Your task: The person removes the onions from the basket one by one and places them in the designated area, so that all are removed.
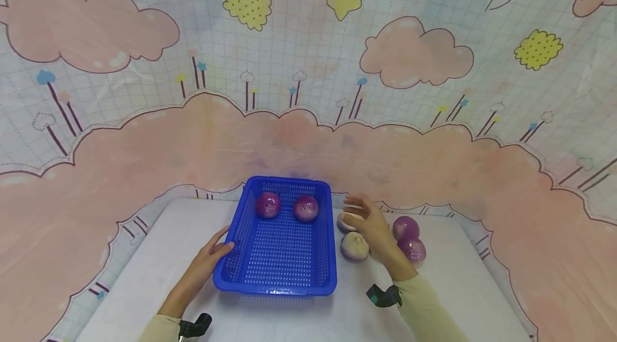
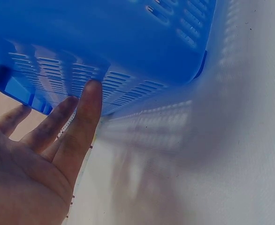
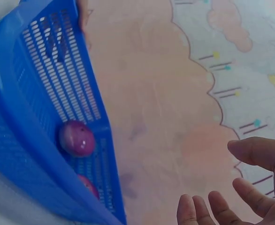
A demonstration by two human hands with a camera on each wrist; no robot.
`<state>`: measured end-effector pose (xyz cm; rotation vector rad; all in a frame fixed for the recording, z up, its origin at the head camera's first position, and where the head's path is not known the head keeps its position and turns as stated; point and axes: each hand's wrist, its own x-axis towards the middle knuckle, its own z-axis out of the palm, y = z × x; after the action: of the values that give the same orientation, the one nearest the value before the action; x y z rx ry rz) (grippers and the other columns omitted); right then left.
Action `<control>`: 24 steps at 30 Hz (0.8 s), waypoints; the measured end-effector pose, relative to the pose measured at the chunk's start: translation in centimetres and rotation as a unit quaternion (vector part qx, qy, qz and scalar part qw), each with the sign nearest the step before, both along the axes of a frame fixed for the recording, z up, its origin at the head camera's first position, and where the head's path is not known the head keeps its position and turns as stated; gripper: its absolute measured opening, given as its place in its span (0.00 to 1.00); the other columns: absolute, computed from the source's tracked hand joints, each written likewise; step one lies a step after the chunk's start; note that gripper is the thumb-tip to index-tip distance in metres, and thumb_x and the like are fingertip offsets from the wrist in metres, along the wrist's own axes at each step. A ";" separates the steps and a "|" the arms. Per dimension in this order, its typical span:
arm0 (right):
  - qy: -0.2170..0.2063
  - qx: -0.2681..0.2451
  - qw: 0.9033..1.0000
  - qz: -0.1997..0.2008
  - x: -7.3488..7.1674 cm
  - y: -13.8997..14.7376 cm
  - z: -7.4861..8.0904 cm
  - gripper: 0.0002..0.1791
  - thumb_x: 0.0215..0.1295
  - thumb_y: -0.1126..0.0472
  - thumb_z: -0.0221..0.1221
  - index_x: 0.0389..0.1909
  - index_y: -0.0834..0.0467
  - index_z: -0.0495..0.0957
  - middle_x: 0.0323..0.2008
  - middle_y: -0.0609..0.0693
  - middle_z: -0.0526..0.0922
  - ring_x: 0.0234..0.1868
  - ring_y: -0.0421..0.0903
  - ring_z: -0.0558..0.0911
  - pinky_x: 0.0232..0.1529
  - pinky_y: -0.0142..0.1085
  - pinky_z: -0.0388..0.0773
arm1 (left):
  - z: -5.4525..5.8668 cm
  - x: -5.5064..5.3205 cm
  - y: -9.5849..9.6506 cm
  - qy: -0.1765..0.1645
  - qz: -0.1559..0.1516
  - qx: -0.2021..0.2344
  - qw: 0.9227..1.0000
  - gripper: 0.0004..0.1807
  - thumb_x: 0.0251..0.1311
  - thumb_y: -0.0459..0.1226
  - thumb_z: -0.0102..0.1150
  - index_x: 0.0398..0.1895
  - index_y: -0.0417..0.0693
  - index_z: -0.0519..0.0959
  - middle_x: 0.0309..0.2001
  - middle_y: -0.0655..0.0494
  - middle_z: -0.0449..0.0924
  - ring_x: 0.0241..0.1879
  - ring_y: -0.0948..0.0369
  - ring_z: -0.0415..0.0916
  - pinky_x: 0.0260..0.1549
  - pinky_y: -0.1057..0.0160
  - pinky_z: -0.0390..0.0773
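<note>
A blue plastic basket [image 1: 277,290] with slotted walls stands on the table, two round purple onions [image 1: 268,205] inside at its far end. My left hand [image 1: 207,263] holds its left side, thumb over the rim; in the left wrist view, fingers [image 2: 83,126] lie against the outer wall. To the right of the basket, my right hand [image 1: 372,224] hovers with loosely bent fingers and nothing visible in it. Below and beside that hand are pale bulbs with purplish bases [image 1: 354,247], one partly covered by the fingers. Two more purple onions [image 1: 412,250] lie right of the wrist.
A white table [image 1: 159,256] lies under everything. Behind it hangs a cloth backdrop [image 1: 289,138] printed with clouds and stars, reaching down around the table's edges. Black wrist mounts [image 1: 384,296] sit on both forearms.
</note>
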<state>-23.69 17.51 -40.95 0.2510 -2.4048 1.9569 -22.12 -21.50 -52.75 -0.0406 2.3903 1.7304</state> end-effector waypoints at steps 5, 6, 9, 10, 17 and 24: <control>0.005 -0.005 1.000 0.015 -0.7 -1.5 -0.2 0.30 0.61 0.66 0.64 0.65 0.61 0.68 0.64 0.60 0.73 0.65 0.60 0.74 0.62 0.48 0.77 | -0.1 0.0 0.0 -0.001 0.002 -0.001 1.000 0.40 0.69 0.58 0.48 0.79 0.63 0.46 0.75 0.33 0.51 0.72 0.32 0.53 0.65 0.29 0.58; 0.007 -0.010 1.000 0.019 -0.8 -1.8 -0.2 0.30 0.61 0.66 0.65 0.64 0.61 0.69 0.63 0.60 0.74 0.65 0.60 0.74 0.62 0.48 0.76 | -0.1 0.0 0.0 0.000 0.001 -0.004 1.000 0.40 0.69 0.58 0.48 0.79 0.63 0.46 0.75 0.32 0.52 0.72 0.32 0.54 0.64 0.29 0.58; 0.015 -0.013 0.999 0.030 -0.9 -2.6 -0.2 0.29 0.60 0.66 0.66 0.62 0.60 0.71 0.62 0.59 0.75 0.64 0.60 0.75 0.62 0.49 0.76 | -0.2 -0.1 0.1 0.000 0.002 -0.007 1.000 0.40 0.69 0.58 0.48 0.79 0.62 0.45 0.75 0.32 0.53 0.71 0.32 0.55 0.64 0.29 0.59; 0.014 -0.013 0.999 0.033 -0.9 -2.8 -0.2 0.28 0.59 0.66 0.66 0.62 0.58 0.72 0.62 0.58 0.75 0.64 0.59 0.75 0.63 0.49 0.76 | -0.2 -0.1 0.1 -0.001 0.003 -0.007 1.000 0.40 0.69 0.58 0.48 0.79 0.62 0.45 0.75 0.32 0.53 0.71 0.32 0.55 0.64 0.29 0.59; 0.020 -0.004 0.999 0.049 -0.8 -4.8 0.3 0.27 0.60 0.66 0.65 0.61 0.55 0.71 0.63 0.55 0.74 0.64 0.58 0.75 0.61 0.50 0.77 | -0.1 -0.2 0.1 -0.005 0.007 -0.007 1.000 0.40 0.69 0.58 0.48 0.79 0.63 0.45 0.75 0.32 0.53 0.72 0.32 0.55 0.64 0.29 0.58; 0.028 0.002 0.998 0.061 -1.4 -7.1 0.6 0.27 0.61 0.68 0.64 0.61 0.56 0.72 0.62 0.57 0.75 0.64 0.62 0.75 0.60 0.51 0.77 | -0.1 -0.2 0.2 -0.007 0.007 -0.012 1.000 0.41 0.69 0.58 0.48 0.79 0.62 0.45 0.75 0.32 0.52 0.72 0.32 0.54 0.64 0.29 0.58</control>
<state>-25.07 10.43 -40.34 0.4581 -2.4112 1.9654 -22.27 -21.30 -52.86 -0.0715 2.4070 1.7015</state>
